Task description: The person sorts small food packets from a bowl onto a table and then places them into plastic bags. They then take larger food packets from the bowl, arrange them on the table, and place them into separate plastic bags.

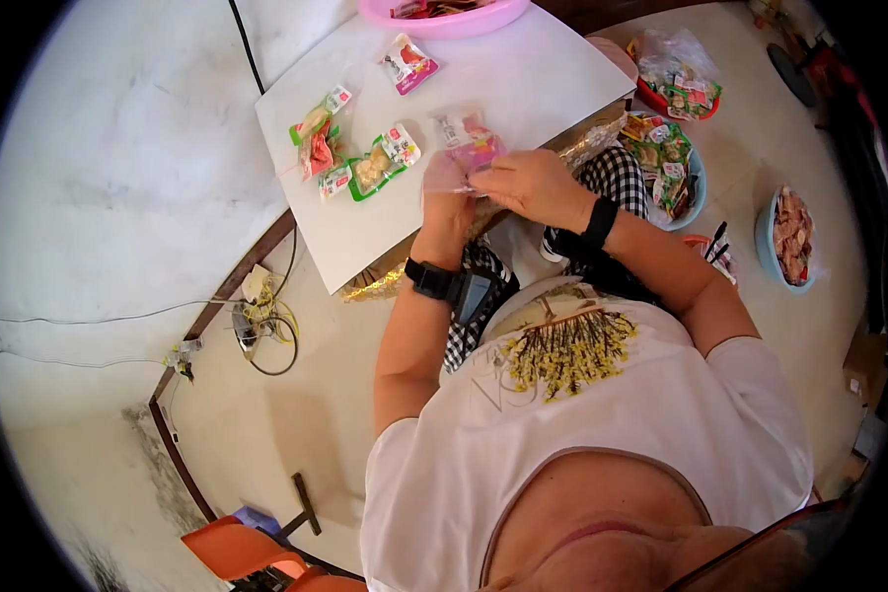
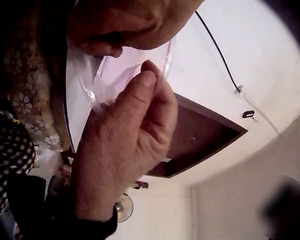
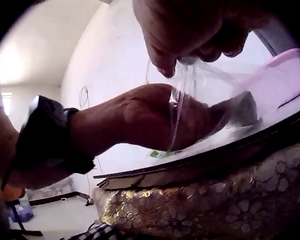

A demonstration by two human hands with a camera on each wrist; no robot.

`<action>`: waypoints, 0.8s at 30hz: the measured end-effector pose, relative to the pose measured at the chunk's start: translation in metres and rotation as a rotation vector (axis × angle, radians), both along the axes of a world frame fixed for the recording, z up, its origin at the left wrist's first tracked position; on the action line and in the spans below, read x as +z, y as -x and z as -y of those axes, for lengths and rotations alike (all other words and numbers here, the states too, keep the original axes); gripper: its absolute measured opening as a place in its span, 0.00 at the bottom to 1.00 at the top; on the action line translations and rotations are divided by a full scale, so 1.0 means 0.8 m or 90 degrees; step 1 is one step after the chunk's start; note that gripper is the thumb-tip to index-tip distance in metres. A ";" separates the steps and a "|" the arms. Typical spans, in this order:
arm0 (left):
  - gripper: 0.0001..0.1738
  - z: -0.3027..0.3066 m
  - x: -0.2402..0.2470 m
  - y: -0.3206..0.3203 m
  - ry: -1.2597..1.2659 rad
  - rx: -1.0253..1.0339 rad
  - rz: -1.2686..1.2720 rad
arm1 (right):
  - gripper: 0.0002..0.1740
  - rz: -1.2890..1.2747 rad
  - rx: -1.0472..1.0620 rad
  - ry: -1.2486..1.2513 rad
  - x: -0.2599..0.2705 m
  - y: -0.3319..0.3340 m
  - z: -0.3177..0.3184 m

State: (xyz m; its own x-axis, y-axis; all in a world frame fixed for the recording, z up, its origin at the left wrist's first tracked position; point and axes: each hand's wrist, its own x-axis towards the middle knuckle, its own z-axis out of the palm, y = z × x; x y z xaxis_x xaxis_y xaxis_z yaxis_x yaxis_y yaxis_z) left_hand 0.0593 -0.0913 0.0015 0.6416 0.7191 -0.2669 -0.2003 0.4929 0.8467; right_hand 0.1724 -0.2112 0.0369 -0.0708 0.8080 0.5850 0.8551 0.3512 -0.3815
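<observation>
Both hands hold a clear plastic bag (image 1: 467, 148) at the near edge of the white tabletop (image 1: 523, 89). My left hand (image 1: 446, 197) pinches the bag's edge (image 2: 107, 90) between thumb and fingers. My right hand (image 1: 528, 183) grips the bag's top (image 3: 185, 75) from above. The bag (image 3: 210, 110) holds pink and red snack packets. Three groups of snack packets lie on the table: green and red ones (image 1: 318, 138), a green one (image 1: 385, 158) and a pink one (image 1: 407, 64).
A pink basin (image 1: 444, 15) stands at the table's far edge. Bowls of packets (image 1: 673, 163), (image 1: 681, 89) and a blue bowl (image 1: 789, 237) sit on the floor to the right. Cables and a power strip (image 1: 257, 316) lie left. An orange chair (image 1: 237, 548) is behind.
</observation>
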 end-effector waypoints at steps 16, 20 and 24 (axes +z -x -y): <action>0.26 -0.021 -0.027 -0.017 0.122 0.107 0.098 | 0.08 -0.093 -0.097 0.057 -0.047 -0.024 0.006; 0.35 0.007 -0.077 0.037 -0.372 -0.070 0.032 | 0.05 -0.083 -0.085 0.076 -0.052 -0.038 -0.002; 0.43 0.049 0.012 0.074 -0.279 -0.267 -0.009 | 0.05 -0.091 -0.022 0.136 -0.065 -0.023 -0.012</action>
